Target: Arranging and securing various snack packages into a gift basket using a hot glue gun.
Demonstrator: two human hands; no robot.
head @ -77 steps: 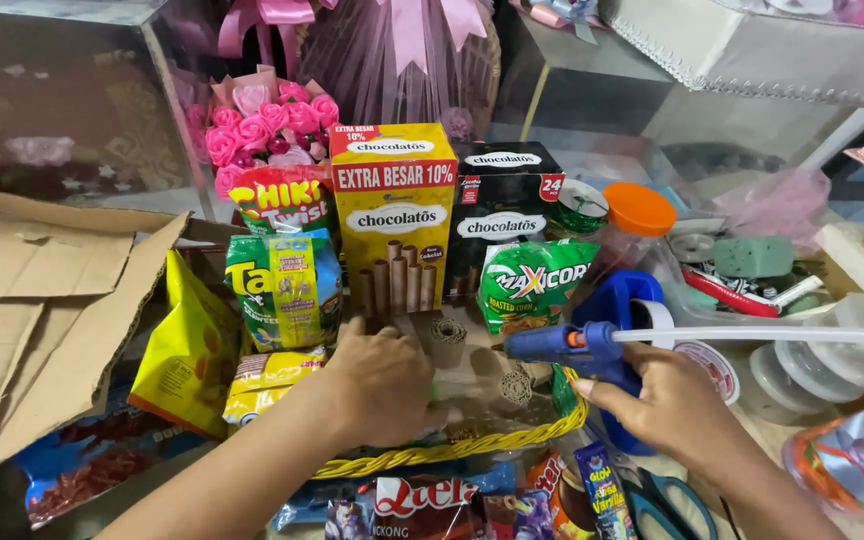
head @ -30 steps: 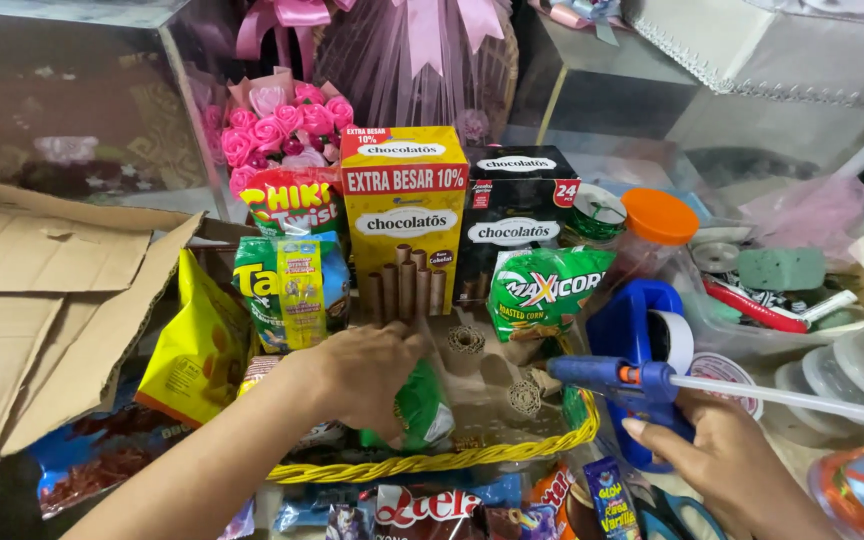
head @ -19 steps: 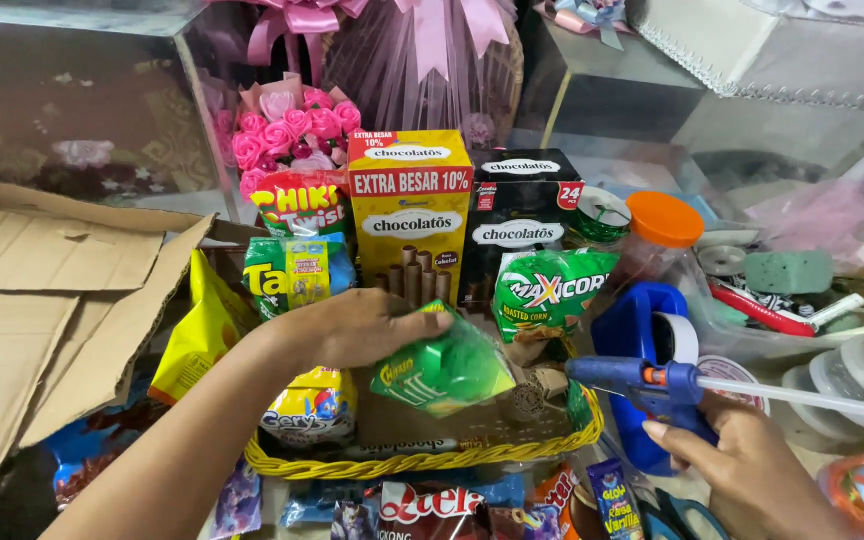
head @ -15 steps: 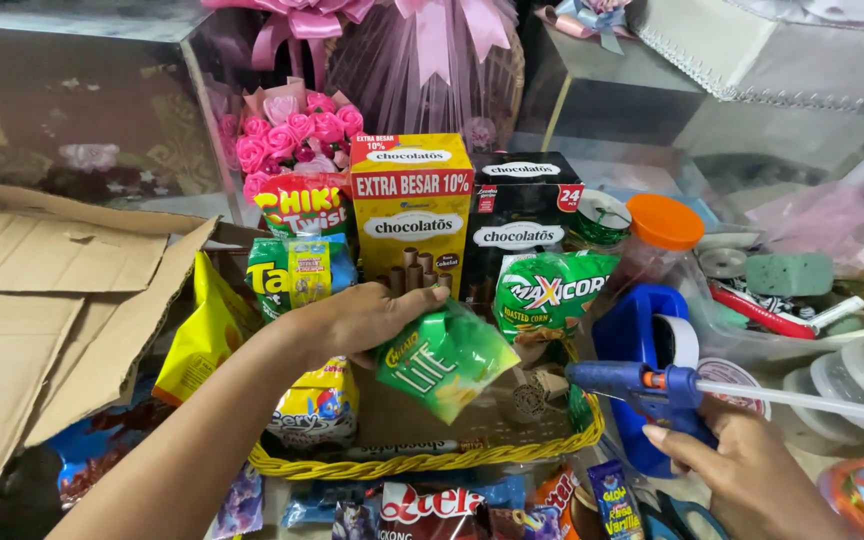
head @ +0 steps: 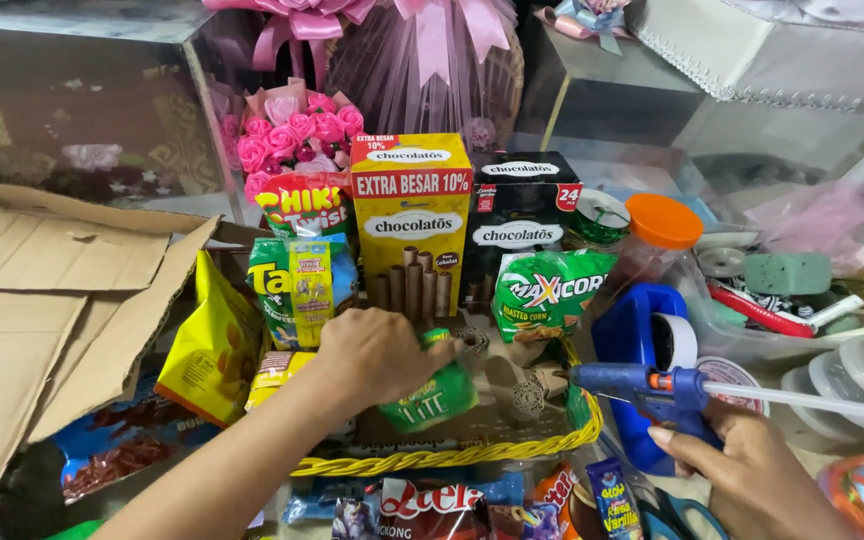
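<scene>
Your left hand (head: 377, 352) pinched a green snack packet (head: 430, 392) over the yellow basket (head: 472, 455); your right hand (head: 752, 470) clasped a blue glue gun (head: 652, 383).

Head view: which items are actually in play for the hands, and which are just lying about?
In play:
left hand on green snack pouch
right hand holding blue glue gun
yellow woven basket

Lying about:
flattened cardboard
orange-lidded jar
pink flower bouquet

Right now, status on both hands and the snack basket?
Left hand grips small green foil snack packet over yellow woven basket. Right hand holds blue glue gun. Tall yellow wafer box stands behind.
</scene>
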